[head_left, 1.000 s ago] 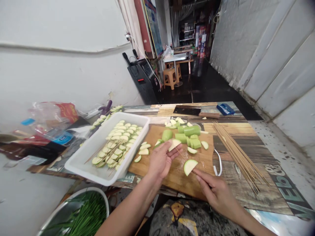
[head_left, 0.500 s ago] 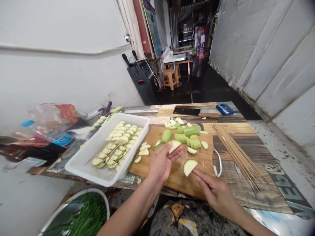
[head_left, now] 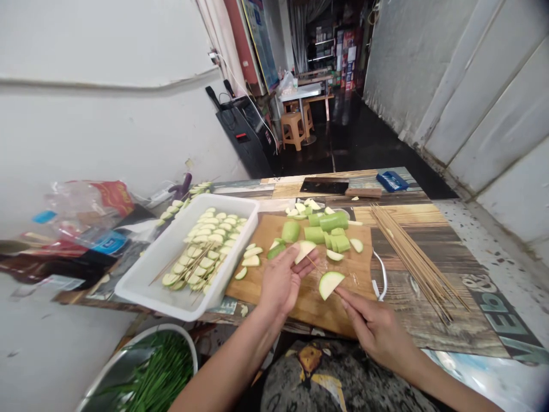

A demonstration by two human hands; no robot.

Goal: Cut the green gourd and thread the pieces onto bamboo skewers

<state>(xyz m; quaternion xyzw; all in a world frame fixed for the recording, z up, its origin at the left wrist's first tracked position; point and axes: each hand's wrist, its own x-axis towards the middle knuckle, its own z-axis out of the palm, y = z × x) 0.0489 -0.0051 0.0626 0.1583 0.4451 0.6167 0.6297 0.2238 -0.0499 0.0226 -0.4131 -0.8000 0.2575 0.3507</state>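
Note:
Between the fingers of my left hand (head_left: 283, 277) is a half-round zucchini slice (head_left: 305, 252), pale inside with a green rim. My right hand (head_left: 371, 317) pinches a thin wooden skewer (head_left: 315, 265) that carries another half-round slice (head_left: 331, 284) close to the fingers. The skewer's tip end reaches the slice in my left hand; whether it has gone in I cannot tell. Both hands are above a wooden cutting board (head_left: 266, 292). Cut green zucchini pieces (head_left: 328, 226) and loose slices (head_left: 251, 260) lie on the board.
Left of the board stands a white plastic tub (head_left: 146, 289) with skewered slices. Loose skewers (head_left: 416, 260) lie to the right. A cleaver (head_left: 323, 186) and a blue box (head_left: 392, 181) are at the far edge. Below left, a metal bowl (head_left: 195, 349) holds green leafy stalks.
The view has shifted slightly, so the table sits a little higher. Both hands keep nearly the same pose, with the skewer still held at the left hand's slice.

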